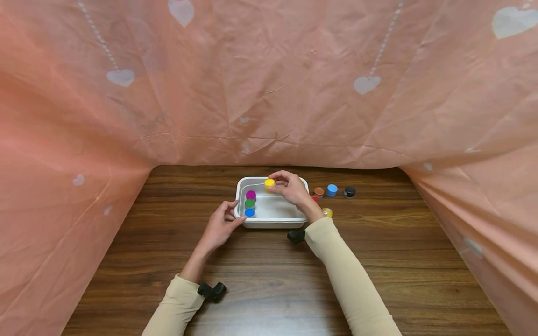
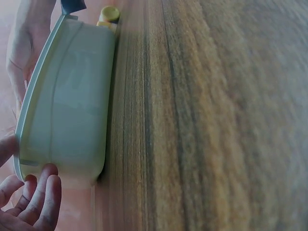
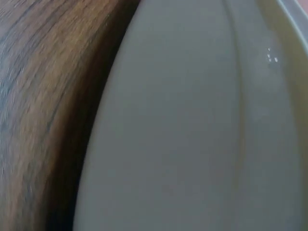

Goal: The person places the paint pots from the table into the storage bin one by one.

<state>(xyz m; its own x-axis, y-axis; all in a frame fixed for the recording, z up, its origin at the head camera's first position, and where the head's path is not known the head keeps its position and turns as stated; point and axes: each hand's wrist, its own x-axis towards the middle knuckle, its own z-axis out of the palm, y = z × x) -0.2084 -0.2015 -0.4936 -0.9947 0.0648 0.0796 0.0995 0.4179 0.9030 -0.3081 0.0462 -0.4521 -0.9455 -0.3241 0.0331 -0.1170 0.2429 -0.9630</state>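
Yellow jar (image 1: 269, 185) sits pinched between thumb and fingers of the right hand (image 1: 293, 190), over the white tray (image 1: 275, 224); the left hand (image 1: 220, 225) grips the tray's corner, presumably to steady it, beside three lidded jars (image 1: 250, 204) within.

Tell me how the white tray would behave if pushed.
The white tray would probably slide, not tip, being low and wide. Its unbent walls suggest stiffness. The green jar inside might shift, with bare tray floor beside it.
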